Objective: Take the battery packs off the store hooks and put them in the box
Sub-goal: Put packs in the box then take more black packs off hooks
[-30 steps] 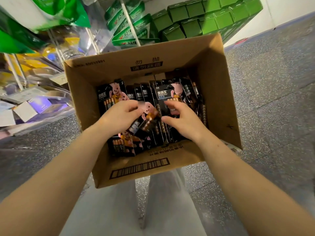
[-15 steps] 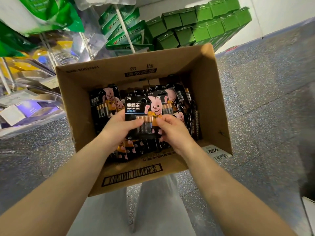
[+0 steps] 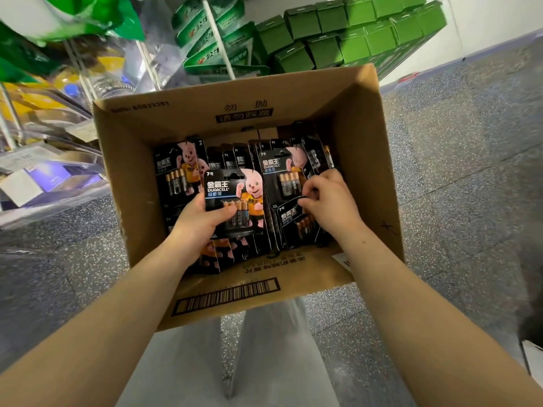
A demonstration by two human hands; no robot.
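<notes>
Our left hand (image 3: pixel 198 221) grips a Duracell battery pack (image 3: pixel 233 201) by its lower left corner, thumb laid across the blister of cells, and holds it upright, face toward us, just above the packs already in the cardboard box (image 3: pixel 367 160). Our right hand (image 3: pixel 329 198) is down in the right half of the box, fingers curled, with the fingertips (image 3: pixel 304 202) pinching the top edge of a second pack (image 3: pixel 296 223) that lies tilted against its neighbours. Behind it another pack (image 3: pixel 279 171) stands face up, and a further one (image 3: pixel 176 171) leans at the far left of the box. More packs stand on edge in rows along the back. The box sits open on a speckled grey floor (image 3: pixel 455 186). Beyond it we see stacked green cartons (image 3: pixel 352 33), and to the left wire shelving (image 3: pixel 53 133) with blurred goods.
</notes>
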